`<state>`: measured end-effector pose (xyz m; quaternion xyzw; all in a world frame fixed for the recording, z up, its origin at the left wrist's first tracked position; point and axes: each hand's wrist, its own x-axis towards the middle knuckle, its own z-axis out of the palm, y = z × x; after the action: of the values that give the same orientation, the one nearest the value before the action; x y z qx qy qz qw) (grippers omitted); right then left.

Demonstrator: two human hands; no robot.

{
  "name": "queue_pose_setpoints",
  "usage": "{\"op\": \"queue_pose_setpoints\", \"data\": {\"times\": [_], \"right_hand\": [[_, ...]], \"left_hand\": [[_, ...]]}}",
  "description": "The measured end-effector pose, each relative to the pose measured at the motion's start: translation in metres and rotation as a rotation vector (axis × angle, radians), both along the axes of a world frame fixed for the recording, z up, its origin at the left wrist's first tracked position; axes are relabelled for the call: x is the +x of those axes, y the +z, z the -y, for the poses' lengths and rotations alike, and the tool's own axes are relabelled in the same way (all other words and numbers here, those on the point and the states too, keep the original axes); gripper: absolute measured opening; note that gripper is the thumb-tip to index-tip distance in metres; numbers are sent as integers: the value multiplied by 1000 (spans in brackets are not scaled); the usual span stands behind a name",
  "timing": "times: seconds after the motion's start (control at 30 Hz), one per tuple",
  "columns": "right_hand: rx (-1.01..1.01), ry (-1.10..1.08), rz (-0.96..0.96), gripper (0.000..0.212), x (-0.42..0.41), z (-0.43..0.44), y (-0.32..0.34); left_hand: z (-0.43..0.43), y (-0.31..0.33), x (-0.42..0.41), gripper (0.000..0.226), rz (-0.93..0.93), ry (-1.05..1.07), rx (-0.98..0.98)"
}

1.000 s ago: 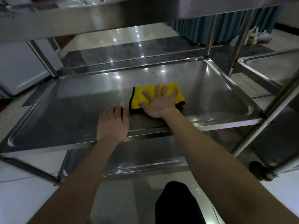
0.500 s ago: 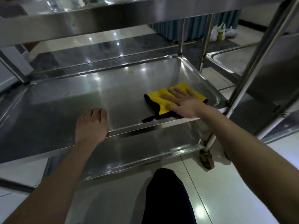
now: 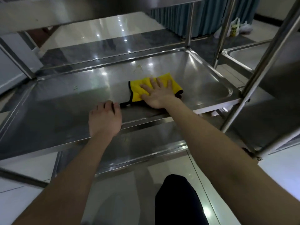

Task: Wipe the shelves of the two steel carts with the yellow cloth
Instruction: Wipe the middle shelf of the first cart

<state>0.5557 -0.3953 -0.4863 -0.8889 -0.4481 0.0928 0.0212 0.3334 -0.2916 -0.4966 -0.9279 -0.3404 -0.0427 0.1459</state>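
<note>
- Glossy pale floor tiles (image 3: 24, 200) lay around a steel cart, and a blue curtain (image 3: 207, 17) hung at the back with a white plastic bag (image 3: 235, 27) on the floor beside it.
- The middle shelf (image 3: 56, 111) of the cart filled most of the view; it was a shallow tray with a raised rim, under the upper shelf (image 3: 65, 12) and above the lower shelf (image 3: 146, 143).
- The yellow cloth (image 3: 138, 91) lay flat on the middle shelf, in its right half and nearer to the front rim than to the back one.
- The right hand (image 3: 158, 95) pressed down on the cloth with the palm flat and the fingers straight and spread apart, pointing away from the person.
- A black edge of the cloth stuck out at the left side and reached close to the fingers of the other hand.
- The left hand (image 3: 104, 119) rested on the bare steel just behind the front rim, its fingers bent a little, holding nothing.
- Some small crumbs or a stain (image 3: 138, 67) were on the shelf beyond the cloth, apart from it.
- The second cart (image 3: 243, 56) stood just beside the first one on the right, with one shelf partly in view.
- A dark-clothed knee (image 3: 177, 200) showed at the bottom, between the two forearms.
</note>
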Motion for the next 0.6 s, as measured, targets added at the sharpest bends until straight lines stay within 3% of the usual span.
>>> {"op": "queue_pose_setpoints", "data": {"times": [0.13,0.23,0.47,0.6], "right_hand": [[79,154,-14,62,-33,29,-7],[73,203,-14,58,-17,73,-1],[-24,-147,-11,58,60,194,9],[1,-168,-19,60,50,212,-1]], "left_hand": [[-11,-1,-1,70,15,0,1],[-9,0,-6,72,29,-112,-21],[-14,2,-14,68,36,-152,-69],[-24,-1,-15,58,90,-146,-88]]}}
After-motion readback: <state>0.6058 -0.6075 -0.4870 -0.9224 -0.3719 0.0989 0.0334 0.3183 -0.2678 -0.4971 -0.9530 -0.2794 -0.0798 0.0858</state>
